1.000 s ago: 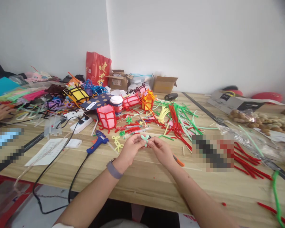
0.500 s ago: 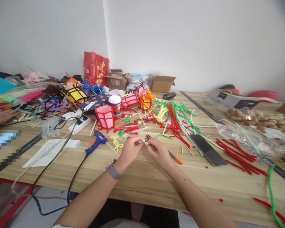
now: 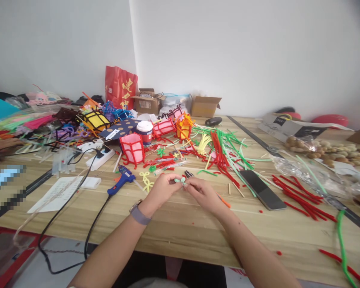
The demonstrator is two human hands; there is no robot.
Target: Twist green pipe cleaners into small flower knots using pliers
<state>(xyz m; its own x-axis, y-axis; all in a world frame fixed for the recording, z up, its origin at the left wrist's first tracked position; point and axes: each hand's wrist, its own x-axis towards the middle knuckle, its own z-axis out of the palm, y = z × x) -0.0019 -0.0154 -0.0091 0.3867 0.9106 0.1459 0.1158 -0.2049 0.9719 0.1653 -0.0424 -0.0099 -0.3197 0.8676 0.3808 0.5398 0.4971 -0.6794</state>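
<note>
Between my fingertips, over the table's front part, is a small pale green looped piece [image 3: 182, 180]. My left hand [image 3: 162, 191] pinches it from the left and my right hand [image 3: 203, 193] from the right. A watch with a grey strap is on my left wrist. Just behind my right hand lies a dark-tipped tool [image 3: 188, 174], its orange end [image 3: 225, 201] showing past the hand. Yellow looped shapes [image 3: 147, 182] and a blue glue gun [image 3: 121, 180] rest left of my hands.
Red lantern [image 3: 132, 148] and lidded cup [image 3: 145, 132] stand behind. Green and red pipe cleaners [image 3: 220, 156] lie beyond my right hand. A phone [image 3: 262, 190] and red stems [image 3: 306, 200] are to the right. Another person's hand [image 3: 3, 146] is at far left; a black cord [image 3: 91, 224] crosses the front edge.
Both hands have shifted slightly and the green piece has turned between the fingers. My right hand now covers more of the orange-ended tool. The other person's hand has moved a little left.
</note>
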